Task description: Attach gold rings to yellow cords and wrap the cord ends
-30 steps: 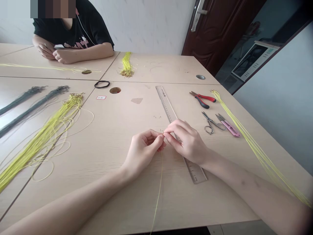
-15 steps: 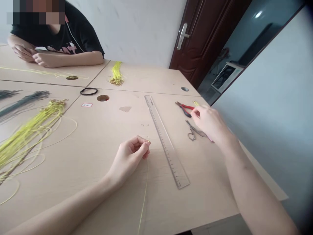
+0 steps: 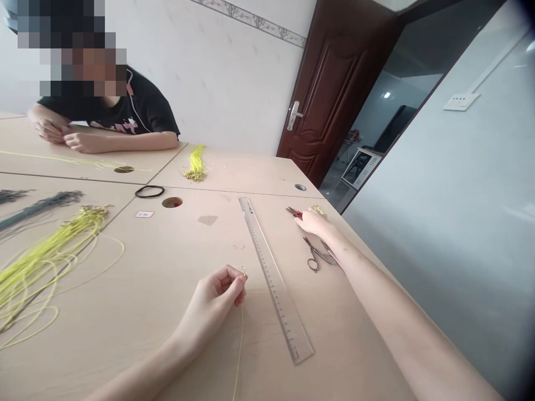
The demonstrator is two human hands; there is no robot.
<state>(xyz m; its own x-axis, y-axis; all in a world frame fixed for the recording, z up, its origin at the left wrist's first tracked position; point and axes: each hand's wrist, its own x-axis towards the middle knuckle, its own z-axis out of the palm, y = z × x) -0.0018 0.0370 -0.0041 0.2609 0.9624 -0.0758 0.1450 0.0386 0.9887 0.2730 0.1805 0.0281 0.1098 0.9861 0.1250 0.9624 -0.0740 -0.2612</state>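
1. L hand (image 3: pixel 215 292): fingers closed in a tight pinch, gripping a small gold ring (image 3: pixel 243 271) at the fingertips. Thin yellow cord (image 3: pixel 239 345) hangs down from the pinch, to the bottom of the view.
2. R hand (image 3: pixel 313 221): arm stretched to the far right side of the table (image 3: pixel 234 334), back of hand up. Cannot tell if the fingers are closed on smth.
3. Red-handled pliers (image 3: pixel 293 212) lie just beside the R fingertips. A small yellow-gold bundle (image 3: pixel 318 209) is just past the hand.
4. Steel scissors (image 3: pixel 314 257) lie just below the R hand.
5. Clear ruler (image 3: pixel 276 281) lies slanted btw the hands, touching neither.
6. Left part of table: long yellow cords (image 3: pixel 50 262) w/ gold ends, dark cords (image 3: pixel 42 207) beyond them.
7. Further on: black rubber band (image 3: pixel 149 191), round table hole (image 3: pixel 172 202), small white label (image 3: pixel 144 214).
8. Far side: co-worker in black T-shirt (image 3: pixel 142 114), both co-worker hands (image 3: pixel 71 136) on the table, and yellow bundle (image 3: pixel 195 165) w/ gold ends.
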